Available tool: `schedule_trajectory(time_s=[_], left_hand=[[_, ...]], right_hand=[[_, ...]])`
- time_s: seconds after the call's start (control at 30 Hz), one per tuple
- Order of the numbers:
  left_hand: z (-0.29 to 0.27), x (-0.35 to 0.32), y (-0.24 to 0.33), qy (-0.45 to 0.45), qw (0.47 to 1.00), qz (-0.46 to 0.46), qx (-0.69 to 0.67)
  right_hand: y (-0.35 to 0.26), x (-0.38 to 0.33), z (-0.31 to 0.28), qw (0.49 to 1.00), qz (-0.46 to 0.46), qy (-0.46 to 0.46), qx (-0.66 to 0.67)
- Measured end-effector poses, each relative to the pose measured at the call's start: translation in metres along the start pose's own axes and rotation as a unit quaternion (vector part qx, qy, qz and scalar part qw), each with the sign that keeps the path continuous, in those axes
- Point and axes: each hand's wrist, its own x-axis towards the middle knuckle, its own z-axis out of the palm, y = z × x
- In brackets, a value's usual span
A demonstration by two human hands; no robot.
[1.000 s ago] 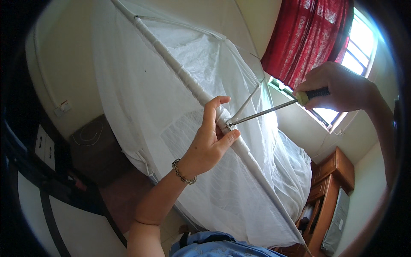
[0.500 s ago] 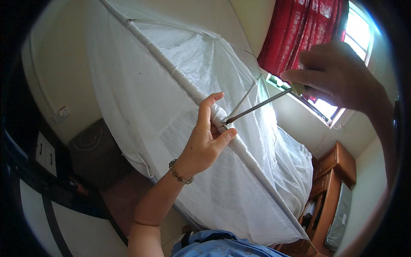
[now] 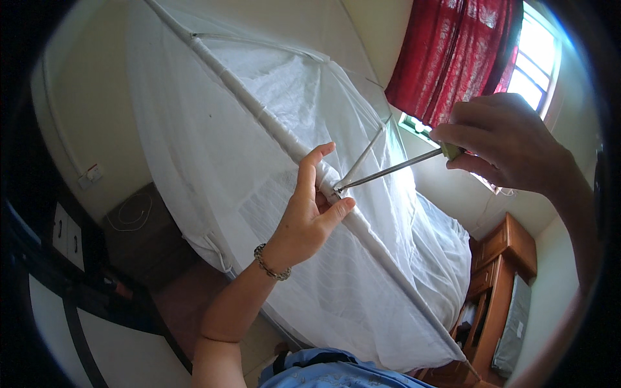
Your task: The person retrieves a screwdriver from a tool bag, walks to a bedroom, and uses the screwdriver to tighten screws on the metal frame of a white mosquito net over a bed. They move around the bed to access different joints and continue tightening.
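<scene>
A long white pole (image 3: 265,118) runs slantwise along the top of a white mosquito net (image 3: 207,155). My left hand (image 3: 309,216) is wrapped round the pole at a joint, thumb on the near side and index finger over the far side. In my right hand (image 3: 508,145) is a screwdriver (image 3: 394,168) with a greenish handle, the fingers closed round that handle. The screwdriver's tip meets the joint between my left thumb and index finger. Close to the tip, a thinner white rod (image 3: 363,154) branches off from the joint. Whatever sits under the tip is too small to make out.
A red curtain (image 3: 453,61) hangs before a bright window (image 3: 535,68) at the upper right. Wooden furniture (image 3: 501,249) stands at the lower right. To the left are a dark box-like piece (image 3: 145,242) with a thin white cable and a wall socket (image 3: 94,172).
My right hand has lowered, bringing the screwdriver to a flatter angle with its tip still at the joint. The left hand keeps its hold on the pole.
</scene>
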Motion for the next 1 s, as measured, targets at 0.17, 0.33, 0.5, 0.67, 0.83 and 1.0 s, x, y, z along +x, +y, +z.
schedule_trajectory(time_s=[0.17,0.33,0.5,0.67,0.83,1.0], left_hand=[[-0.001,0.001,-0.001,-0.008,1.000,0.001,0.005],[-0.005,0.000,-0.001,-0.020,1.000,0.001,0.022],[-0.005,0.001,0.002,-0.018,1.000,-0.010,0.012],[-0.003,0.001,0.002,-0.016,1.000,-0.003,0.006],[-0.003,0.001,-0.002,-0.013,0.999,0.010,-0.034],[-0.004,0.000,-0.007,0.011,1.000,0.016,0.011]], right_hand=[[-0.004,0.007,-0.010,0.991,0.076,-0.051,0.094],[-0.007,0.011,-0.009,0.989,0.067,-0.037,0.127],[0.001,0.011,0.003,0.988,0.031,-0.024,0.149],[0.000,0.010,0.015,0.999,-0.033,0.040,0.003],[-0.003,0.003,0.019,0.993,-0.026,0.062,-0.099],[-0.008,-0.015,0.020,0.991,0.072,0.110,-0.014]])
